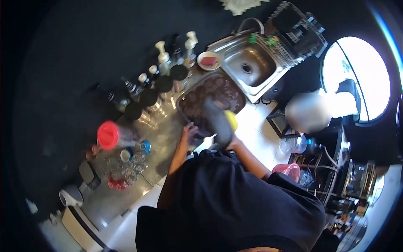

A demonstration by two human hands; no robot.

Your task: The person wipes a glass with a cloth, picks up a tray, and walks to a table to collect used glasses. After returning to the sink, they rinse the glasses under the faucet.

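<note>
My right hand is closed at the lower end of a dark grey, elongated object, smeared by motion; I cannot tell its kind. A yellow rounded thing shows right beside it. The dark object overlaps the near edge of a wide rectangular tray filled with dark brown contents of rounded shapes. My left hand is at the tray's near left corner, its fingers apart and slightly curled.
A steel sink and a dish rack adjoin the tray. Beside it stands a small bowl with something red in it. Pump bottles, dark-lidded jars, a red-lidded container and several clear glasses line the counter.
</note>
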